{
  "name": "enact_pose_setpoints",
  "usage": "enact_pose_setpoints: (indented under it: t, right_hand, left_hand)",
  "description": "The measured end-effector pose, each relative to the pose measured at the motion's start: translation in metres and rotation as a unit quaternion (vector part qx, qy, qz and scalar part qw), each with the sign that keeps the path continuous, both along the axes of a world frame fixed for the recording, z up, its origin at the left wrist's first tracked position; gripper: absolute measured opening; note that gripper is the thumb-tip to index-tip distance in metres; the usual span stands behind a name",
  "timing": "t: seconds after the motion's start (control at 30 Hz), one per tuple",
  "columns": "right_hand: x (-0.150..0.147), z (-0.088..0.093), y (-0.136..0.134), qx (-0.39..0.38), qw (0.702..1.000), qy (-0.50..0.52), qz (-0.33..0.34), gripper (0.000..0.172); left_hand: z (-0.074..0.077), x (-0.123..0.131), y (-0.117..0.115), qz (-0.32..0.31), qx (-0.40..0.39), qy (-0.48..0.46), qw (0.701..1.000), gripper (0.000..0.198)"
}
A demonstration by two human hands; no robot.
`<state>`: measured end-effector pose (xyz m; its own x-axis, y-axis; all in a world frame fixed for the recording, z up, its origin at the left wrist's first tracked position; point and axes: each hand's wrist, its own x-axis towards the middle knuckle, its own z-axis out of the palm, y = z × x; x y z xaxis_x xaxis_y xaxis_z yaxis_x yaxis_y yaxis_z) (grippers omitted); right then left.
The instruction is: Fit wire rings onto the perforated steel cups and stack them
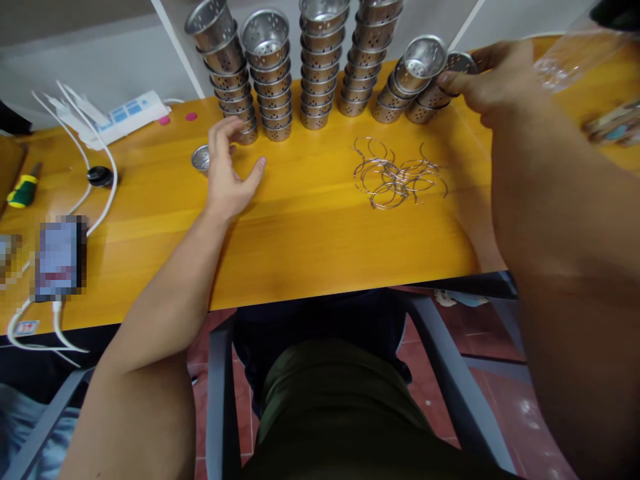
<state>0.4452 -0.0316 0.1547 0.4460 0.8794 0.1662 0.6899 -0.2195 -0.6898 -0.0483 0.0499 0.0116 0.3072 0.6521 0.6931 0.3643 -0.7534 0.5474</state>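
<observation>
My left hand (227, 173) rests over the table, fingers curved and apart, holding nothing. Just left of it a small perforated metal cup (201, 159) is partly hidden behind the hand. My right hand (495, 80) reaches to the far right, its thumb and fingers around the rim of a perforated metal cup (461, 63) on top of the rightmost, leaning stack. Beside that, another short stack tilts, topped by a shiny cup (424, 59). A tangle of thin curved metal wires (395, 175) lies in front of the stacks.
Tall stacks of perforated cups (270, 73) line the back by the wall. On the left are a white power strip (130, 117), cables, a phone (59, 259) and a yellow-green screwdriver (25, 189). A clear plastic bag (565, 60) lies at the right. The wooden table's (310, 253) front edge is near my lap.
</observation>
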Motion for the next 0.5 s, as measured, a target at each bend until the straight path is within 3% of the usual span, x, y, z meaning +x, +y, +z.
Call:
enact_pose_setpoints:
  t: [0.13, 0.23, 0.37, 0.43, 0.5]
  right_hand:
    - [-0.044, 0.008, -0.027, 0.021, 0.997, -0.044, 0.059, 0.051]
    - [-0.062, 0.005, -0.033, 0.052, 0.992, -0.065, 0.097, 0.039]
    - [-0.035, -0.012, -0.007, 0.111, 0.985, -0.091, 0.096, 0.036]
    - [-0.011, -0.022, 0.014, 0.173, 0.980, -0.098, 0.019, 0.052]
    - [0.007, -0.030, 0.031, 0.256, 0.962, -0.072, -0.054, 0.068]
  left_hand:
    - [-0.007, -0.029, 0.025, 0.084, 0.042, -0.026, 0.995, 0.097]
    - [-0.020, -0.056, 0.045, 0.174, 0.066, -0.040, 0.982, 0.102]
    - [-0.042, -0.084, 0.064, 0.198, 0.016, -0.068, 0.978, 0.096]
    - [-0.050, -0.093, 0.069, 0.213, -0.021, -0.107, 0.971, 0.112]
    - [-0.054, -0.097, 0.071, 0.142, -0.055, -0.075, 0.985, 0.119]
